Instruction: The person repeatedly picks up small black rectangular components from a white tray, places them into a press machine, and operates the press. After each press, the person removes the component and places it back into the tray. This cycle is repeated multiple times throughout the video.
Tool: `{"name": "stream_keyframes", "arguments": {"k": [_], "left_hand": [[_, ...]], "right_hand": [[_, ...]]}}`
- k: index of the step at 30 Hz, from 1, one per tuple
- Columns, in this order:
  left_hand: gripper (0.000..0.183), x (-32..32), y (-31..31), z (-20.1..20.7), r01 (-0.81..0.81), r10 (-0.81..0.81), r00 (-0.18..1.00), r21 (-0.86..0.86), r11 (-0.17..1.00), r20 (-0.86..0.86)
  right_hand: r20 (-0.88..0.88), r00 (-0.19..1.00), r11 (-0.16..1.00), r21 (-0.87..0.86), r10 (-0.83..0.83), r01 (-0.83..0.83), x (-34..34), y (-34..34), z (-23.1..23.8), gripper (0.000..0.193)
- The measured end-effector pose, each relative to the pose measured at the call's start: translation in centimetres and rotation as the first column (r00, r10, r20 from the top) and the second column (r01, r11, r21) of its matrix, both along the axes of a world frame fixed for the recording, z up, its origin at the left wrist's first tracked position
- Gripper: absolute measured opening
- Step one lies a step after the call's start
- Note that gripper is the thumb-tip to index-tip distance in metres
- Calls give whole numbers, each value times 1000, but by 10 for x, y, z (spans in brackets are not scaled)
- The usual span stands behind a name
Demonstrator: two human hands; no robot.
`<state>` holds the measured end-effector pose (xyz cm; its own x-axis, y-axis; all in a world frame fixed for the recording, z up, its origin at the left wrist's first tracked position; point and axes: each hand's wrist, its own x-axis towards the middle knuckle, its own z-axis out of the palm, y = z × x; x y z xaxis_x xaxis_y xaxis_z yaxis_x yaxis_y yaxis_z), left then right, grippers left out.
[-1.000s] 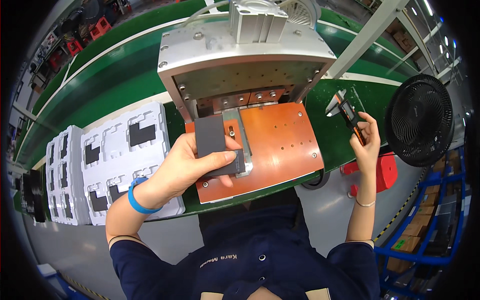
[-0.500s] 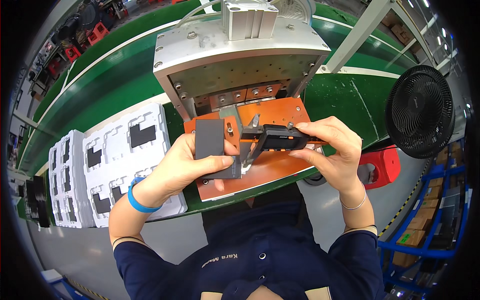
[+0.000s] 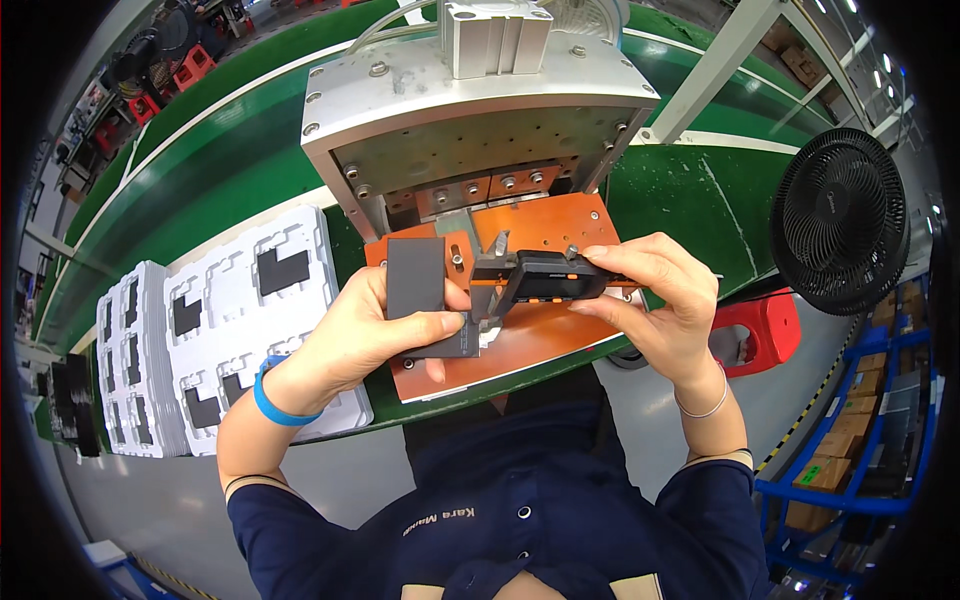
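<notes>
My left hand (image 3: 372,328) grips a flat black L-shaped battery (image 3: 416,272), thumb on its upper face and fingers underneath. The battery is held above the orange plate, its long arm pointing away from me. Between the thumb and fingers of my right hand (image 3: 668,300) is a digital caliper (image 3: 553,280) with a black body and small orange buttons. Its jaws are at the right edge of the battery's foot; whether they touch it on both sides I cannot tell.
Behind my hands stands a metal press (image 3: 480,90) over an orange base plate (image 3: 560,335). White trays (image 3: 235,320) holding several black L-shaped pieces lie on the left of the green bench. A black fan (image 3: 840,222), a red stool (image 3: 770,330) and a blue rack (image 3: 850,500) are at the right.
My right hand has shifted slightly left with the caliper, bringing its jaws closer in on the battery's edge. The caliper body has turned a little. My left hand stays nearly still.
</notes>
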<state>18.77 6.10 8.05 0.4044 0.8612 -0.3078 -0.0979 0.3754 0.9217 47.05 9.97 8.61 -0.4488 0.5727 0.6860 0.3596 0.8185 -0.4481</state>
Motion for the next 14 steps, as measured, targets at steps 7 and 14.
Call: {"name": "stream_keyframes", "arguments": {"k": [7,14], "left_hand": [[19,0,0,-2,-5,5,1000,23,1000,-2],[20,0,0,-1,-2,3,1000,24,1000,-13]], "right_hand": [[12,1000,1000,31,1,-1,0,1,-2,46],[-2,1000,1000,5,13,-13,1,0,-4,47]]}}
